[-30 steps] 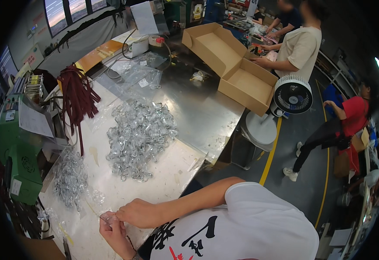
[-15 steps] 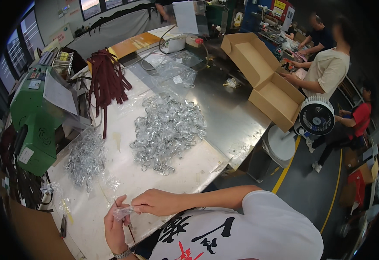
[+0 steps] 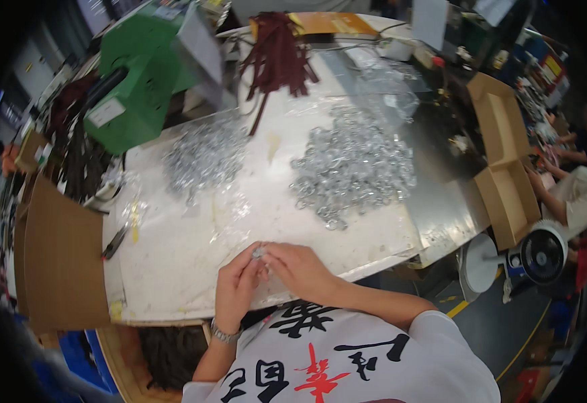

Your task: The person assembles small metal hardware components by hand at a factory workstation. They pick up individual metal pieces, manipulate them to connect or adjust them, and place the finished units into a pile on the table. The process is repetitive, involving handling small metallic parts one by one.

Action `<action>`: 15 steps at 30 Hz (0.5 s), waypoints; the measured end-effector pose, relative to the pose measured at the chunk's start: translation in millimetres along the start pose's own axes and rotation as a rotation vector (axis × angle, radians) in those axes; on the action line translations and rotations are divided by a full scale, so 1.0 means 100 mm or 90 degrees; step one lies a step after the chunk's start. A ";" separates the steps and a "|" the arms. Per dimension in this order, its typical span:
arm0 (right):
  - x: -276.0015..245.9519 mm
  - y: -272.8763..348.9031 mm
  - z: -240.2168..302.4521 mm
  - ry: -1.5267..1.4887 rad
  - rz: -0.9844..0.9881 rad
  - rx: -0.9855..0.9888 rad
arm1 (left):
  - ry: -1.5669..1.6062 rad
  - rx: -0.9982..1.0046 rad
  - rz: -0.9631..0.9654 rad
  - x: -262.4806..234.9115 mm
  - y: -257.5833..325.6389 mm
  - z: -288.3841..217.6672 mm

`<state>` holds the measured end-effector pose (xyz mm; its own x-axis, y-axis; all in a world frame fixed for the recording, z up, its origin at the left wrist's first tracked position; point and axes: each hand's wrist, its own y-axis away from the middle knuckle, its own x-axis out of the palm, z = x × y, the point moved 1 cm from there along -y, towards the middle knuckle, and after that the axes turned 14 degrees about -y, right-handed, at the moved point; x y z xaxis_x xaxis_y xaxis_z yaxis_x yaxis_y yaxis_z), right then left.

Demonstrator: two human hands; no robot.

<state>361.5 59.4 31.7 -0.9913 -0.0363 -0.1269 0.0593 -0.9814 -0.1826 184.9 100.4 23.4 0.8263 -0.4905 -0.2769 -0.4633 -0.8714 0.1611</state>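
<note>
Close together over the table's front edge, my left hand (image 3: 236, 279) and my right hand (image 3: 300, 272) meet at the fingertips. Both are closed on a small shiny silvery piece (image 3: 258, 253); its exact kind is too small to make out. Beyond the hands, to the right, lies a big pile of metal clasps (image 3: 354, 164), seemingly wrapped in clear plastic. A smaller pile of shiny metal pieces (image 3: 206, 158) is spread farther left. Scraps of clear plastic film (image 3: 233, 211) lie between that pile and my hands.
A green machine (image 3: 136, 74) stands at the back left, near dark red straps (image 3: 280, 57). A cutter (image 3: 114, 243) lies beside a cardboard sheet (image 3: 62, 255). Below is a box of dark strips (image 3: 172, 356). An open carton (image 3: 505, 161) and fan (image 3: 542, 252) stand right; co-workers are beyond.
The view has turned left, bringing the box of strips into sight. My hands now meet at the fingertips around the small piece; the clear bag and thin dark strip seen in them earlier no longer show.
</note>
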 end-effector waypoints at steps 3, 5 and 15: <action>-0.02 -0.01 0.08 -0.008 -0.030 0.065 | -0.185 0.148 -0.056 0.04 -0.09 -0.07; -0.12 -0.03 0.05 0.042 -0.037 0.070 | -0.167 0.148 0.010 -0.03 -0.22 -0.09; -1.25 -0.32 0.30 0.592 -0.285 -0.024 | -0.645 0.326 -0.264 -0.76 -1.54 -0.14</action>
<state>480.0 89.4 83.0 -0.4417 0.5064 -0.7406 -0.2727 -0.8622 -0.4269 197.7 272.3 32.7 0.4225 0.2456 -0.8724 -0.4855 -0.7515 -0.4467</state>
